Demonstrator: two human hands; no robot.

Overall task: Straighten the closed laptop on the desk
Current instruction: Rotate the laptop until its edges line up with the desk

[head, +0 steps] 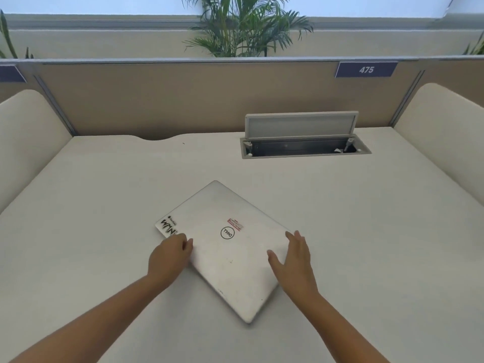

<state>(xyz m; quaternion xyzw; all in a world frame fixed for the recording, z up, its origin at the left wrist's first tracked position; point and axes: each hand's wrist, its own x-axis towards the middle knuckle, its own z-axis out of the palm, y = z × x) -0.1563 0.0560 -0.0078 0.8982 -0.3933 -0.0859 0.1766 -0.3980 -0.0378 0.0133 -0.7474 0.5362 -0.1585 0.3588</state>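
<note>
silver laptop (225,247) askew | left hand (170,254) grips edge | right hand (293,260) flat, touching it

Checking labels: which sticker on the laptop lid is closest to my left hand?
The black-and-white lettered sticker at the silver laptop's corner, beside the left hand; the red-bordered sticker sits mid-lid.

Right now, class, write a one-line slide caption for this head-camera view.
Closed laptop askew on the desk, left hand curled at its edge, right hand open on its lid.

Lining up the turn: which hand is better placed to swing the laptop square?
Probably left: left hand curls onto the laptop along its long edge; right hand lies open by the short edge.
</note>
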